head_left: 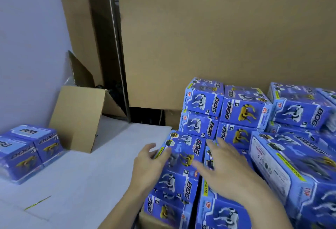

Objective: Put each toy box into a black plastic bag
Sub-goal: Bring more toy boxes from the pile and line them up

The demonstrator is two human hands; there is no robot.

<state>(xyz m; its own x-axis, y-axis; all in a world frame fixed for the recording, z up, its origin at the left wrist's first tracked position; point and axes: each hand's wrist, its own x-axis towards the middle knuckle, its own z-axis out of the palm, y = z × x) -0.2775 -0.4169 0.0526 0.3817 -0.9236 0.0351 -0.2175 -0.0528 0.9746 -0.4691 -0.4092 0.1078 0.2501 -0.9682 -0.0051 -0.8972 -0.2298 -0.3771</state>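
Both hands are reaching for the tilted toy box (pixel 183 153) on the near edge of the stack (pixel 241 112), right of the white desk (pixel 91 174). Your left hand (pixel 149 161) is cupping its left end, fingers spread and loosely curved; I cannot tell whether they are touching. Your right hand (pixel 223 166) is hovering open over the top, blurred, gripping nothing. Watch it: that box is sitting askew, so lifting it one-sided could be tipping it off the pile or dragging neighbours loose. No black bag is showing anywhere.
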